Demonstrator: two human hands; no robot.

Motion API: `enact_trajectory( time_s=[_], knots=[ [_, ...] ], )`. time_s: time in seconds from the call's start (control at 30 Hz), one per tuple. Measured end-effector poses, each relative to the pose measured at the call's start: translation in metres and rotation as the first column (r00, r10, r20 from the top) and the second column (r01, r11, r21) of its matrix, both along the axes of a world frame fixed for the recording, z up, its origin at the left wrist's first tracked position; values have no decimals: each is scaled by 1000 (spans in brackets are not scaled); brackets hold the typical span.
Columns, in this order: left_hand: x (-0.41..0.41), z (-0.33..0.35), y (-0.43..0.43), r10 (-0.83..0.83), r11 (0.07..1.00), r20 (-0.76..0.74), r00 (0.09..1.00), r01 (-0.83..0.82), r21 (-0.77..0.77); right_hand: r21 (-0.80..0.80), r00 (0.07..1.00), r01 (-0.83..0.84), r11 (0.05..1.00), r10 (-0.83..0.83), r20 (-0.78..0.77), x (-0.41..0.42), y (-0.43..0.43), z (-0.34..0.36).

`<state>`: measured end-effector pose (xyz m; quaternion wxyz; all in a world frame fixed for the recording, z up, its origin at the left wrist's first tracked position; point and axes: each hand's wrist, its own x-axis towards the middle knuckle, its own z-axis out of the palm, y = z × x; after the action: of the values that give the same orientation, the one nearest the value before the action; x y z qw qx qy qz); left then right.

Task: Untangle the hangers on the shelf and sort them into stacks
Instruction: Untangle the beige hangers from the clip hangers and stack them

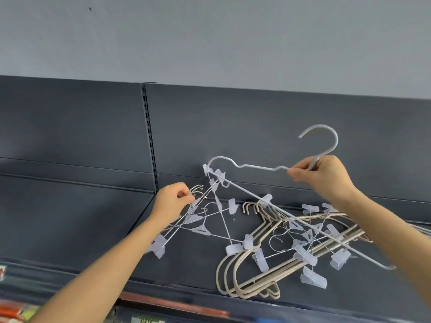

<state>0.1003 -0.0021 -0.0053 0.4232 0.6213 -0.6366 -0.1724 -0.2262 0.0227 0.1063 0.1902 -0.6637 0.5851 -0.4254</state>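
My right hand grips a white coated hanger at the neck below its hook and holds it raised above the dark shelf. Its lower bar slants down to the right across the pile. My left hand pinches the hooks of a few thin wire clip hangers, which hang tangled with the white hanger's left end. A stack of beige hangers lies on the shelf under more clip hangers with translucent clips.
The shelf's dark back panel and a slotted upright rise behind the hangers. A grey wall is above. The shelf's front edge runs below, with red labels and goods on a lower level at the bottom left.
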Motion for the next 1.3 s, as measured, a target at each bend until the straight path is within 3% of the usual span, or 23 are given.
enact_trajectory(
  time_s=[0.27,0.43,0.57,0.63,0.77,1.0,1.3],
  knots=[
    [-4,-10,-12,84,994,56,995,-87,61,4,995,-37,999,36,88,0,8,1],
    [-11,-4,-17,3,971,101,995,-27,237,40,991,-58,998,53,125,-9,13,0],
    [-28,6,-16,-59,970,265,963,-7,241,11,994,-41,999,39,103,-18,18,1],
    [-37,9,-13,-119,963,331,936,28,267,-8,986,-33,999,34,161,-24,22,0],
    [-54,8,-9,-223,944,372,901,104,314,-26,972,-28,999,33,232,-45,28,-4],
    [-109,16,-5,-311,947,397,863,246,207,-36,941,189,981,-171,293,-89,32,-19],
    [-218,25,1,-416,895,493,764,439,74,74,874,329,941,-333,354,-186,35,-33]
  ],
)
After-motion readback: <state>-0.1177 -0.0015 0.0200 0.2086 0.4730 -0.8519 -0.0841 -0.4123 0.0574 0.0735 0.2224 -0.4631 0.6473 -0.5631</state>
